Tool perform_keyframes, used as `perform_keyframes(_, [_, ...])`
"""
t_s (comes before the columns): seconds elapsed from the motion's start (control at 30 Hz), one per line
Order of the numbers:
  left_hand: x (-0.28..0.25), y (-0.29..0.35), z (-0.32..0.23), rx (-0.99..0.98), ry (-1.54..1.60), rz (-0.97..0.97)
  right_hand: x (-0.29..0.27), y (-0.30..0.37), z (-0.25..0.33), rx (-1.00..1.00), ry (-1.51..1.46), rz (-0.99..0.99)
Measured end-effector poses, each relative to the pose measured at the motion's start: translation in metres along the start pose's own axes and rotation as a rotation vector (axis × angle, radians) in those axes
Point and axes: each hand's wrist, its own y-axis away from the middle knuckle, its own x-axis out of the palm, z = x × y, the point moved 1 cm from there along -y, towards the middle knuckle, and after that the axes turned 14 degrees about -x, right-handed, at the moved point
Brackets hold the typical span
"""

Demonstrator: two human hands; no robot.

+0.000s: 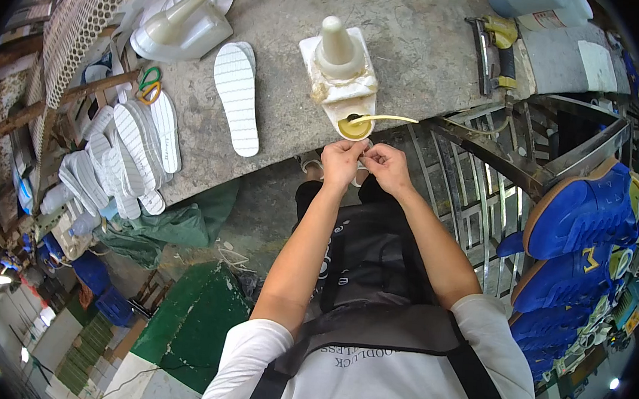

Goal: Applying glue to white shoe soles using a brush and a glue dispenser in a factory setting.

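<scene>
My left hand [341, 164] and my right hand [387, 169] meet at the front edge of the workbench [283, 84]. Fingertips on both are pinched together, almost touching each other. Whatever lies between them is too small or hidden to make out. Just beyond them stands a small cup [344, 131] of yellowish glue-like liquid, with a pale yellow brush handle [390, 118] lying across it. Behind the cup, a white container with a tall blunt cone [336, 45] rests on a stained white block [350, 93].
White striped insoles [237, 99] lie left of centre; more are piled [124, 154] beside green-and-orange-handled scissors [150, 87]. Another cone-topped container [179, 27] stands behind. A yellow-and-black hand tool [500, 52] is at back right. Blue sneakers [581, 212] hang near a metal rack [484, 205] on the right.
</scene>
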Motion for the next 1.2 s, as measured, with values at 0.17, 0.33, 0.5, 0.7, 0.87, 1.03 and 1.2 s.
perform_keyframes(0.17, [-0.007, 0.007, -0.018, 0.096, -0.498, -0.122, -0.008, 0.001, 0.008, 0.133, 0.010, 0.019])
perform_keyframes(0.33, [-0.009, 0.011, -0.019, 0.203, -0.782, -0.175, -0.010, -0.019, 0.031, -0.107, 0.430, 0.018])
perform_keyframes(0.5, [-0.012, 0.009, -0.009, 0.183, -0.791, -0.147, -0.001, -0.038, 0.036, 0.052, 0.518, 0.039])
perform_keyframes(0.7, [-0.015, 0.019, 0.001, 0.004, -0.659, 0.044, 0.005, -0.027, 0.012, 0.237, 0.116, -0.069])
perform_keyframes(0.87, [-0.028, 0.006, 0.019, 0.052, -0.395, 0.066, 0.003, -0.017, 0.016, 0.326, -0.158, -0.044])
perform_keyframes(1.03, [-0.013, -0.002, 0.003, -0.041, -0.215, 0.215, 0.006, -0.006, 0.008, 0.322, -0.261, -0.118])
perform_keyframes(1.2, [0.002, -0.011, 0.005, -0.113, -0.148, 0.198, 0.012, 0.008, -0.007, 0.416, -0.511, -0.156])
